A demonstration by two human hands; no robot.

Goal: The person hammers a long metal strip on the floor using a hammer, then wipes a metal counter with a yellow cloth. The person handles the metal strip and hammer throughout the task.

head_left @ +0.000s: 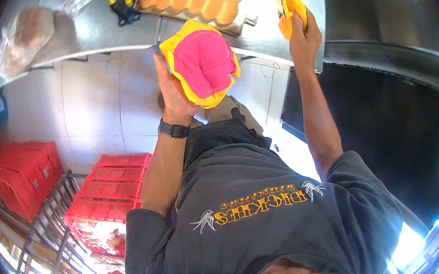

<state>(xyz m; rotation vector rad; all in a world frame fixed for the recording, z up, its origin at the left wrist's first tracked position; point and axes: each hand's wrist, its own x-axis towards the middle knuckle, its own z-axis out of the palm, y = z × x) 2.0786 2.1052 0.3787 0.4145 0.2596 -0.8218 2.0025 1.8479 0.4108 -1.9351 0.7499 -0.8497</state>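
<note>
My left hand [175, 92], with a dark watch on its wrist, holds a pink and yellow cloth pad [205, 63] in front of my waist. The pad looks like a padded pot holder, its pink middle edged in yellow; most of my fingers are hidden behind it. Farther right, my right hand [305, 38] grips a yellow cloth pad [294, 6] by its lower end, over the right end of the metal table [94, 35]. That second pad is seen nearly edge-on. Between the two pads, a batch of golden bread buns [198, 1] sits on a tray at the table's edge.
A loaf in a clear plastic bag [27, 37] lies on the table's left part. A black and yellow item [124, 4] rests beside the buns. Red plastic crates [109, 190] and a dark metal rack [52, 237] stand at my left. A large dark appliance [387, 139] stands at right.
</note>
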